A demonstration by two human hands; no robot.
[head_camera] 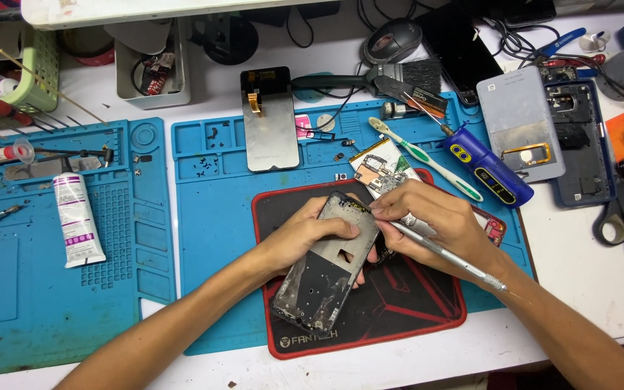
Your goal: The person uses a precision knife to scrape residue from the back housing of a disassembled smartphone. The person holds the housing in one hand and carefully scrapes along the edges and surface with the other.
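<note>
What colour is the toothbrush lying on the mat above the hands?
The toothbrush is white with green accents, seen best in the head view, lying diagonally on the blue mat.

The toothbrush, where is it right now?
In the head view, the green and white toothbrush lies diagonally on the blue mat, right of centre, between the circuit board and the blue electric screwdriver.

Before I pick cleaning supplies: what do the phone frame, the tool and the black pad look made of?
The phone frame in the left hand looks like bare metal: dull grey, scuffed, with residue. The slim tool in the right hand looks like polished steel, with a bright shine. The black pad seems cloth-topped, matte, with a stitched red edge.
</note>
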